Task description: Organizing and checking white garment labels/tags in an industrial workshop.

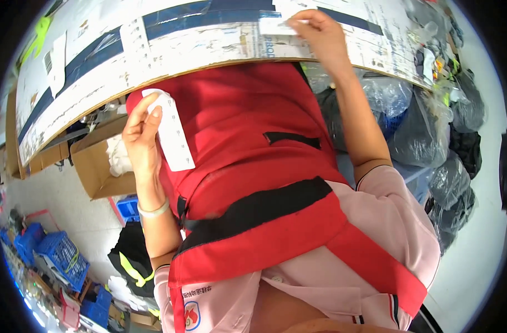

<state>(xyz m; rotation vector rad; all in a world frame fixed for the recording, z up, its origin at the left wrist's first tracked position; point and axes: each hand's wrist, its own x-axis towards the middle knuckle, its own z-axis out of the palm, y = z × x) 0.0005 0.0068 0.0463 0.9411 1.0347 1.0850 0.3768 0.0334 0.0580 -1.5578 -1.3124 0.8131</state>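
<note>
My left hand (142, 127) is closed, thumb against fingers, on a long white strip (175, 136) that looks like a strip of labels with small dark marks. The strip hangs down over my red apron (253, 111), just in front of the table edge. Over the far part of the worktable (225, 47), my right hand (323, 39) is bent in a pinch. Its fingertips meet the right end of a small white label (278, 25), which lies on or just above the table surface.
Dark blue bands and worn white sheets cover the tabletop. Below its left edge stands an open cardboard box (101, 166). Blue crates (64, 258) are on the floor at the left. Dark plastic bags (417, 133) are piled at the right, and clear plastic lies at the table's right end.
</note>
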